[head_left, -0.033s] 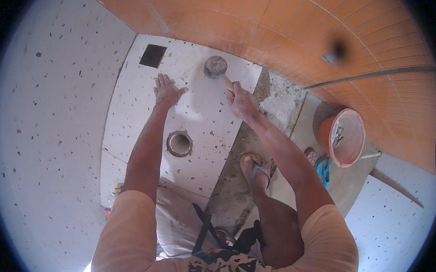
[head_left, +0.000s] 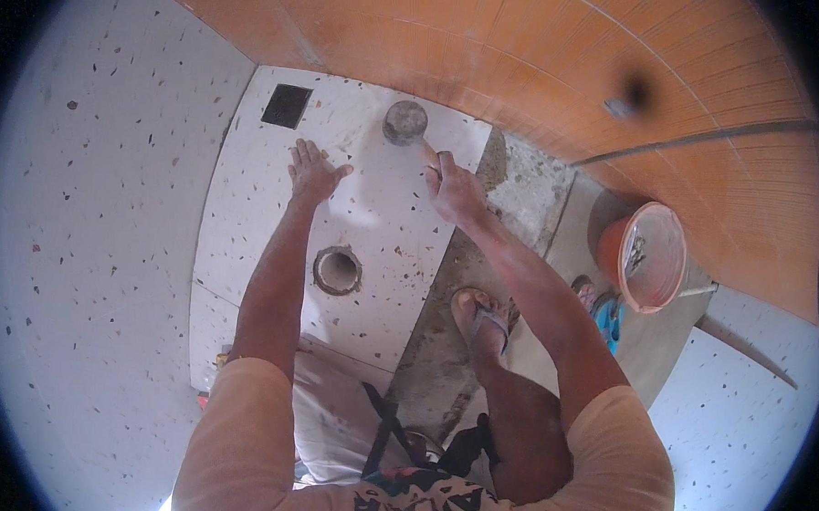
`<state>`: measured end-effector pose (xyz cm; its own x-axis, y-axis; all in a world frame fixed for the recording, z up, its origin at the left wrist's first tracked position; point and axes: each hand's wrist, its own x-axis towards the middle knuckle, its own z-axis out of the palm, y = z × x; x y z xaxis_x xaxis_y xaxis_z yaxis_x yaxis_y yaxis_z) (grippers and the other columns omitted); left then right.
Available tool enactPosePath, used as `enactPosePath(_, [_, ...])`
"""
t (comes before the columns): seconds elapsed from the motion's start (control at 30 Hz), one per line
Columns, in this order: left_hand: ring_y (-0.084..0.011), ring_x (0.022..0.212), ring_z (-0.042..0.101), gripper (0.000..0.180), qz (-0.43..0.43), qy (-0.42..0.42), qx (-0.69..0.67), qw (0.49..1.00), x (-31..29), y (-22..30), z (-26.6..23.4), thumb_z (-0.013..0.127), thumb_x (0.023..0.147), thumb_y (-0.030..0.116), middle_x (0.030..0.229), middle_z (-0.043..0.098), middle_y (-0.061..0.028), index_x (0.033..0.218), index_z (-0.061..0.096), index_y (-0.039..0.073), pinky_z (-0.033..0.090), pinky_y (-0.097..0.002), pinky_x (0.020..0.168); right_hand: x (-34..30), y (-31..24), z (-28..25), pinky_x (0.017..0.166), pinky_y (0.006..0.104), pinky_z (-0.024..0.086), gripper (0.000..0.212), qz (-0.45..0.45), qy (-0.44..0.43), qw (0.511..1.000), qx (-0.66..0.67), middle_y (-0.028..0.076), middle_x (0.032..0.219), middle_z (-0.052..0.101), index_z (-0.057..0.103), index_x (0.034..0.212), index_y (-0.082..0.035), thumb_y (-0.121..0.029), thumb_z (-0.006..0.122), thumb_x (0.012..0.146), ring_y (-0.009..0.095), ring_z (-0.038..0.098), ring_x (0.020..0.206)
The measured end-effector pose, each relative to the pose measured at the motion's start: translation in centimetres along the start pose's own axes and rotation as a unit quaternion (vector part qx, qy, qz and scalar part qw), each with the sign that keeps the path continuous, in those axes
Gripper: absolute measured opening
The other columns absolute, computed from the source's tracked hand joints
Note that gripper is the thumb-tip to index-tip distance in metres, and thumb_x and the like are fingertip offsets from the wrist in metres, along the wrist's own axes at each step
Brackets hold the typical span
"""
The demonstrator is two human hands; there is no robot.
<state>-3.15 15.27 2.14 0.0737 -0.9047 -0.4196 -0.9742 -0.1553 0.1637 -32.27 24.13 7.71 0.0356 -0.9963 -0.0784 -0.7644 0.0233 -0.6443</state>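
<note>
My right hand [head_left: 458,192] is wrapped round the short wooden handle of a mallet [head_left: 404,123], whose round grey head is over the far part of a white speckled floor tile [head_left: 393,218]. Whether the head touches the tile, I cannot tell. To its left, my left hand [head_left: 314,171] lies flat on the same tile with the fingers spread, holding nothing. A dark square drain grate [head_left: 287,106] sits just beyond those fingers. Nearer to me, a round pipe opening [head_left: 338,271] with a rough rim comes through the tile.
Orange ribbed blocks [head_left: 528,51] form the far wall, and speckled panelling [head_left: 118,243] rises at the left. Rough concrete [head_left: 533,186] borders the tile's right edge. An orange bucket [head_left: 614,249] stands at the right beside a blue sandal [head_left: 609,324]. My sandalled foot [head_left: 480,318] rests near the tile.
The mallet's head has shifted very slightly toward the far wall. My left hand stays in the same place on the tile.
</note>
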Motion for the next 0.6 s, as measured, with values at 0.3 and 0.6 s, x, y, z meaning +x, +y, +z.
enactPosePath(0.3, [-0.0426, 0.152, 0.002, 0.118, 0.023, 0.012, 0.009, 1.000, -0.6, 1.1, 0.1, 0.065, 0.083, 0.067, 0.164, 0.002, -0.0262, 0.155, 0.008, -0.007, 0.014, -0.0580, 0.120, -3.4, 1.9, -2.5, 0.076, 0.0578, 0.051, 0.038, 0.056, 0.009, 0.997, 0.045, 0.029, 0.091, 0.067, 0.050, 0.116, 0.001, -0.033, 0.054, 0.099, 0.052, 0.063, 0.088])
enactPosePath(0.6, [-0.0475, 0.150, 0.004, 0.104, 0.094, 0.032, 0.033, 0.995, -9.7, -0.2, 5.4, 0.057, 0.092, 0.058, 0.162, 0.003, -0.0313, 0.152, 0.010, -0.013, 0.015, -0.0589, 0.120, -8.8, 1.8, -3.2, 0.072, 0.0584, 0.050, 0.033, 0.060, -0.015, 0.997, 0.050, 0.028, 0.087, 0.067, 0.052, 0.116, -0.002, -0.029, 0.057, 0.097, 0.050, 0.065, 0.083])
